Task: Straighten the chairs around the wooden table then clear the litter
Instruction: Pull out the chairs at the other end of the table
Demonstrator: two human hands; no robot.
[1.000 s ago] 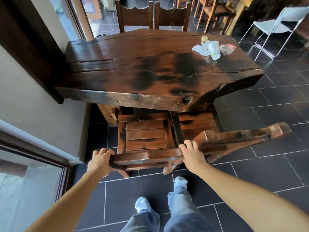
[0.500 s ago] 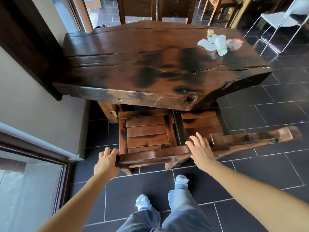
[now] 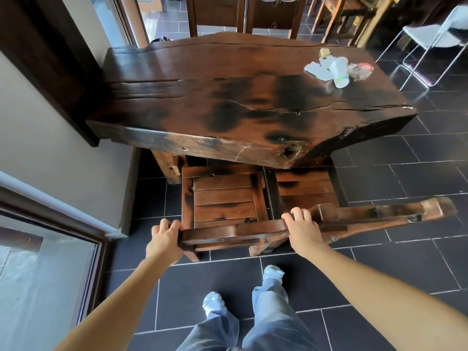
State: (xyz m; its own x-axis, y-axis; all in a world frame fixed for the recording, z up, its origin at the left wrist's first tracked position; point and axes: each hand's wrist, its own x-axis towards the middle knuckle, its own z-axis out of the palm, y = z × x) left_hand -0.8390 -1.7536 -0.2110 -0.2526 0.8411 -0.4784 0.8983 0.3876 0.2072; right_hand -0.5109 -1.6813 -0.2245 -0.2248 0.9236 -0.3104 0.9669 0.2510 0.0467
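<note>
A thick dark wooden table [image 3: 228,102] fills the middle of the view. Two wooden chairs stand at its near edge, seats partly under it. My left hand [image 3: 164,240] grips the left end of the left chair's [image 3: 222,201] top rail. My right hand [image 3: 302,230] grips the right end of that rail, next to the right chair [image 3: 379,215], whose backrest angles off to the right. Litter [image 3: 338,68] lies on the table's far right corner: a plastic cup, white paper scraps, a clear wrapper and a small yellowish piece.
Two more wooden chairs [image 3: 244,13] stand at the table's far side. A white metal-framed chair [image 3: 428,39] is at the far right. A wall and a glass door frame [image 3: 50,224] run close on the left. My feet [image 3: 243,287] stand on dark floor tiles.
My right hand lifted off the rail with fingers spread, then closed on it again. The left chair has slid a little further under the table.
</note>
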